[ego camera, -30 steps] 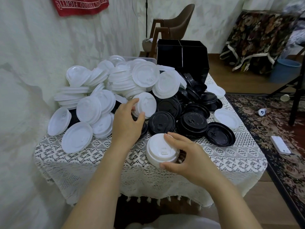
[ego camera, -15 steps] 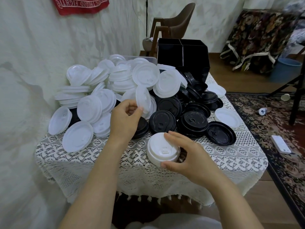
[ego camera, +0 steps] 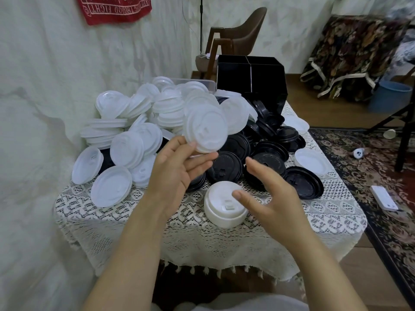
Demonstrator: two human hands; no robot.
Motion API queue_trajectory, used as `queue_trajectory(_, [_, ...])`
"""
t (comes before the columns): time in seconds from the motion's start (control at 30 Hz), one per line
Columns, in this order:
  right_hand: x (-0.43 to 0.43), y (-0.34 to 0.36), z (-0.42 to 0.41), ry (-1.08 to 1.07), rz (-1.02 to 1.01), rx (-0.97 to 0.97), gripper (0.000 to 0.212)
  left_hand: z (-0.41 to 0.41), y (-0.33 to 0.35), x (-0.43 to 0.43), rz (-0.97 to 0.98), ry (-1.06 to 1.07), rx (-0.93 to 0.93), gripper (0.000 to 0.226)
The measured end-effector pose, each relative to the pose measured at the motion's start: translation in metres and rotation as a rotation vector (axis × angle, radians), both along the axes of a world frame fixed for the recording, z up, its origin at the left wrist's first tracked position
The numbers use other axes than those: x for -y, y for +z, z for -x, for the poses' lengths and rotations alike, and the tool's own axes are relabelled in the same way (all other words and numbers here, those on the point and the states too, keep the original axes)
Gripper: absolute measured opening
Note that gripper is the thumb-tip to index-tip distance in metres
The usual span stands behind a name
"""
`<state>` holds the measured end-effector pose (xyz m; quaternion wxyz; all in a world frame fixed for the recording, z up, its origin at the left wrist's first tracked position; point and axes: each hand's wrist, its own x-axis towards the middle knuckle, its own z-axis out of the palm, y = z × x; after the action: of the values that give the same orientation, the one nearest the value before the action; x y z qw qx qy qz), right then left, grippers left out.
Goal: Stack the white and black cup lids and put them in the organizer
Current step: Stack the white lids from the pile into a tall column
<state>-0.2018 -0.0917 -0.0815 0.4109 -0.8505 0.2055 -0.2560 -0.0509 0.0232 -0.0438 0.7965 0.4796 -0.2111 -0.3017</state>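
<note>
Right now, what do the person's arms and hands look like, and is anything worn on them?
The left forearm and right forearm are bare; no sleeves show. The left hand and right hand wear no gloves, rings or watch. Nails look short.

Smooth matt-white plastic lids point(ego camera: 125, 151), glossy black plastic lids point(ego camera: 303, 187), open-weave cream lace tablecloth point(ego camera: 134, 212), glossy black organizer point(ego camera: 251, 84).

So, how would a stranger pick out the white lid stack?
Start at the lace-covered table, near its front edge. The white lid stack stands there alone below the right hand, neat and upright, unlike the tumbled heap behind.
</note>
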Motion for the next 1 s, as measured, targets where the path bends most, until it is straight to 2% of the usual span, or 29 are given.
queue_trajectory(0.07, [-0.003,0.002,-0.004,-0.012,-0.026,0.106,0.069,0.008,-0.001,-0.001,-0.026,-0.056,0.021,0.012])
queue_trajectory(0.2, [-0.007,0.004,-0.012,-0.003,-0.056,0.23,0.072,0.02,-0.006,-0.003,-0.084,-0.202,0.076,0.01])
queue_trajectory(0.37, [-0.009,-0.001,-0.018,-0.017,-0.023,0.28,0.074,0.025,-0.013,-0.005,-0.088,-0.315,0.006,0.035])
queue_trajectory(0.63, [-0.008,-0.005,-0.018,0.008,-0.029,0.285,0.08,0.025,-0.018,-0.009,-0.092,-0.359,-0.007,0.038])
queue_trajectory(0.73, [-0.006,-0.006,-0.016,0.003,0.016,0.278,0.078,0.024,-0.018,-0.012,-0.116,-0.354,0.054,0.038])
queue_trajectory(0.83, [-0.002,-0.008,-0.012,0.006,0.026,0.259,0.079,0.022,-0.017,-0.016,-0.153,-0.253,0.171,0.037])
queue_trajectory(0.93, [0.004,-0.008,-0.006,0.012,-0.02,0.213,0.081,0.016,-0.019,-0.022,-0.25,-0.144,0.308,0.046])
queue_trajectory(1.0, [0.007,-0.006,-0.002,0.016,-0.051,0.162,0.08,0.014,-0.02,-0.026,-0.303,-0.152,0.392,0.055])
